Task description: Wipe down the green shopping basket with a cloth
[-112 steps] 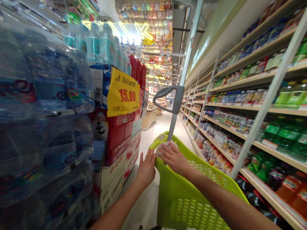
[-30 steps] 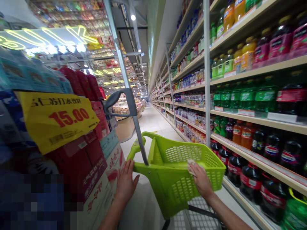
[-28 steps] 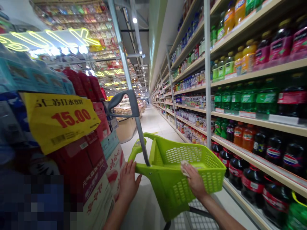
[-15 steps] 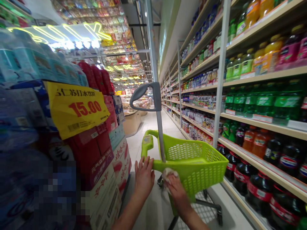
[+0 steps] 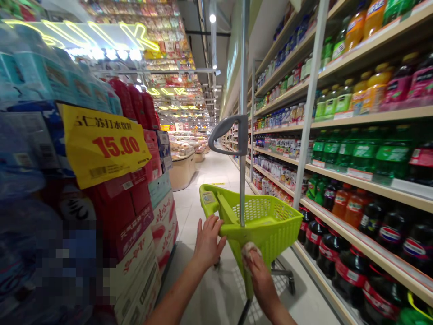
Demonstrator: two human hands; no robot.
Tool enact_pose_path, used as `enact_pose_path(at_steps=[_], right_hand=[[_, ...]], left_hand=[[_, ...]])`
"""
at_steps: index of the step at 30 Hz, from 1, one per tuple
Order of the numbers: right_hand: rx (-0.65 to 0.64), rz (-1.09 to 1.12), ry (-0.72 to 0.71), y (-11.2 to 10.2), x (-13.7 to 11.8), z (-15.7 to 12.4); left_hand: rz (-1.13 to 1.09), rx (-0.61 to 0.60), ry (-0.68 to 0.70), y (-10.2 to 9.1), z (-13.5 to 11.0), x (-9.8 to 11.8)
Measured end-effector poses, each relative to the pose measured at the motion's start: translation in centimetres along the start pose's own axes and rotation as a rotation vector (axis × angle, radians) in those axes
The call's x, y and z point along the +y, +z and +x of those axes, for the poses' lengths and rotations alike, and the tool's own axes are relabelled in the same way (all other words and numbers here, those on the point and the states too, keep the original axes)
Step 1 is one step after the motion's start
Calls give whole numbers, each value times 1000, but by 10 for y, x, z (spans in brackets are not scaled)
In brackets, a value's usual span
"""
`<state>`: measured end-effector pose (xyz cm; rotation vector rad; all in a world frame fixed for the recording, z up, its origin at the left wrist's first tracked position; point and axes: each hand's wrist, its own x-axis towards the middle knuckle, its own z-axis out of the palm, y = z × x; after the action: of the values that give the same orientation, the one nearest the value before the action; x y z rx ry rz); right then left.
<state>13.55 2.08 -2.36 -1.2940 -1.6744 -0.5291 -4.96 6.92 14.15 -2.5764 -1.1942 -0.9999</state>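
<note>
Wiping, apparently, a lime-green basket-shaped plastic cart (image 5: 282,232): right hand (image 5: 260,273) clutching crumpled whitish cloth (image 5: 249,248) — loosely spread left hand (image 5: 208,242) should steady next stroke.

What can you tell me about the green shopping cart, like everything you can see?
The green shopping cart looks like lime plastic, with perforated sides and a pale label at one end. A silvery pole with a gray loop handle rises from its near edge. It stands upright on dark legs, between stacked drink cartons and bottle shelves. The left hand appears to rest on its rim; the right hand holds a whitish cloth against the near side.
</note>
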Motion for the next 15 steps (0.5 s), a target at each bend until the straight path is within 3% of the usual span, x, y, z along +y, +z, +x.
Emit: enact_pose_path(at_steps=[3, 10, 13, 15], right_hand=[[50, 24, 76, -9, 4, -8], [72, 195, 121, -64, -19, 96], [92, 221, 214, -81, -29, 113], [37, 244, 200, -92, -37, 113]], left_hand=[[-19, -42, 9, 1, 7, 1], [-43, -5, -2, 3, 7, 44], [-124, -30, 52, 2, 8, 52], [-177, -77, 96, -2, 13, 46]])
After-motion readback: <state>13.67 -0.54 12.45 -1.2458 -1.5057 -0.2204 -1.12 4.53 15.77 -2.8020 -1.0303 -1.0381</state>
